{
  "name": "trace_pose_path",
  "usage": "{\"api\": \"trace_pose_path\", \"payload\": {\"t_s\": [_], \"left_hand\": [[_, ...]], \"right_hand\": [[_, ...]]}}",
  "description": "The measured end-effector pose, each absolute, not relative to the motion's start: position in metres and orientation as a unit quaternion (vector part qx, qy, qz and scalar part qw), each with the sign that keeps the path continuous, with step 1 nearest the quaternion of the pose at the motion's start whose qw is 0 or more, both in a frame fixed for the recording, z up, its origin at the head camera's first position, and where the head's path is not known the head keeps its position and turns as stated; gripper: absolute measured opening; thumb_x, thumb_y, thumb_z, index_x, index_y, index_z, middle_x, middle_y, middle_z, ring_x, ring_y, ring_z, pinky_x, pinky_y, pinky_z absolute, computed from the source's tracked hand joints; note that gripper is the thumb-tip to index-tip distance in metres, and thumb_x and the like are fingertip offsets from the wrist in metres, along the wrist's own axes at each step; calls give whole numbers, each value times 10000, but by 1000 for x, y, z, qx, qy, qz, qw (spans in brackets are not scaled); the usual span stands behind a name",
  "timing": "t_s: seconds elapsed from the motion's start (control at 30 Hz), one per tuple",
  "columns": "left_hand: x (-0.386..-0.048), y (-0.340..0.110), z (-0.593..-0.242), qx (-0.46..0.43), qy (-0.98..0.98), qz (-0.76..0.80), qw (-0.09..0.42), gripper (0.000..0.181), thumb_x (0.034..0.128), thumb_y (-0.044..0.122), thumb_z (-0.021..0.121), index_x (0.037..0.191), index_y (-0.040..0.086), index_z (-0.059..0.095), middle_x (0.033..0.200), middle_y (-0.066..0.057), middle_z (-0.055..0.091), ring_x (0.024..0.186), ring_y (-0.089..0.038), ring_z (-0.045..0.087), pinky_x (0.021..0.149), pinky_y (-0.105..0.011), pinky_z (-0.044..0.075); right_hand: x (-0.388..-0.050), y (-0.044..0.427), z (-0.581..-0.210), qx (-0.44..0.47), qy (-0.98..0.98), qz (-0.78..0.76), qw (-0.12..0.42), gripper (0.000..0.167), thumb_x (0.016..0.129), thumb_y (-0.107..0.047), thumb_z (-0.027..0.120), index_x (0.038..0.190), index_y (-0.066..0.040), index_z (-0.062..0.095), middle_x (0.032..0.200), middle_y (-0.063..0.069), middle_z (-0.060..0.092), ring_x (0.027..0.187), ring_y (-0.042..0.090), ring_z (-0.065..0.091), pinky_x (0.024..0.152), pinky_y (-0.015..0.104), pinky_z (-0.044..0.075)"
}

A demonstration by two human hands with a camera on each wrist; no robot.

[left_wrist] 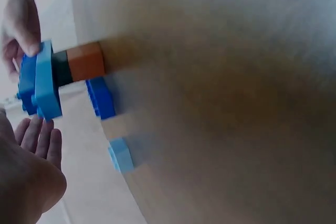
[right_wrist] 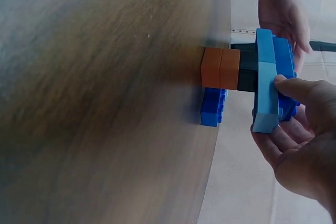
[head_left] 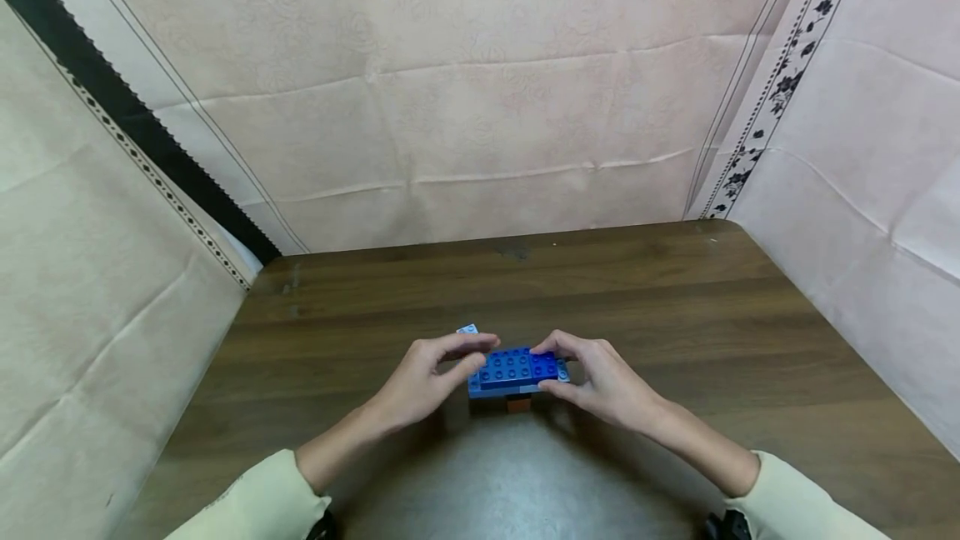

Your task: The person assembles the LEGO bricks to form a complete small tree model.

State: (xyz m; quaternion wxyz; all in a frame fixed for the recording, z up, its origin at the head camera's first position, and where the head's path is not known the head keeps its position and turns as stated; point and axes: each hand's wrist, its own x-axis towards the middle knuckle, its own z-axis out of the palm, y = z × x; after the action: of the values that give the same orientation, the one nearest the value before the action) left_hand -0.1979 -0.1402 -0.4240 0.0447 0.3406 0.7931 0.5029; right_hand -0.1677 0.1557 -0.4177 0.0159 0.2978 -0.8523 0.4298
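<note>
A built stack of toy bricks stands upright on the table. Darker blue bricks (head_left: 510,367) with studs form its top, over a wider light blue layer (right_wrist: 266,77). Below come dark green bricks (right_wrist: 248,72) and, at the foot, orange bricks (right_wrist: 220,67). My right hand (head_left: 600,377) pinches the right end of the upper layers, thumb on the near side and fingers on the far side. Beside the left end, my left hand (head_left: 423,375) has its fingers extended and grips nothing; whether it touches the stack I cannot tell.
Behind the stack, a loose dark blue brick (left_wrist: 104,98) and a small light blue brick (left_wrist: 122,156) lie on the wooden table (head_left: 360,290). Pale patterned cloth (head_left: 480,123) hangs along the table's back and both sides.
</note>
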Motion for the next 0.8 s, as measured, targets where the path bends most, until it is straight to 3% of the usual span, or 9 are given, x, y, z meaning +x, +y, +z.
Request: {"api": "trace_pose_path", "payload": {"t_s": [0.17, 0.4, 0.53, 0.8], "left_hand": [[-212, -143, -424, 325, 799, 505, 28, 364, 1150, 250, 512, 1478, 143, 628, 1458, 25, 657, 1362, -199, 606, 1110, -378, 500], [-229, -143, -441, 326, 803, 490, 95, 425, 1098, 53, 580, 1522, 86, 571, 1518, -51, 607, 1389, -239, 583, 1119, -388, 492], [-234, -139, -447, 341, 810, 457, 135, 488, 1060, 12, 633, 1538, 53, 544, 1548, -72, 578, 1420, -188, 548, 1139, -370, 469], [-240, -129, -453, 361, 842, 377, 138, 566, 1007, 26, 724, 1543, 90, 554, 1528, -60, 599, 1400, -222, 565, 1162, -431, 460]], "right_hand": [[-167, 156, -417, 295, -853, 431, 18, 366, 912, -48, 847, 1235, -126, 692, 1271, 76, 742, 1140, 230, 719, 1002, 486, 575], [-167, 155, -416, 294, -852, 432, 15, 360, 914, -46, 844, 1231, -124, 690, 1273, 85, 739, 1123, 219, 716, 999, 485, 578], [-167, 155, -416, 294, -854, 429, 15, 357, 916, -46, 843, 1228, -126, 689, 1273, 93, 738, 1120, 217, 715, 999, 486, 577], [-166, 155, -416, 295, -855, 427, 14, 355, 911, -41, 846, 1216, -130, 688, 1266, 102, 742, 1127, 234, 719, 991, 485, 581]]}}
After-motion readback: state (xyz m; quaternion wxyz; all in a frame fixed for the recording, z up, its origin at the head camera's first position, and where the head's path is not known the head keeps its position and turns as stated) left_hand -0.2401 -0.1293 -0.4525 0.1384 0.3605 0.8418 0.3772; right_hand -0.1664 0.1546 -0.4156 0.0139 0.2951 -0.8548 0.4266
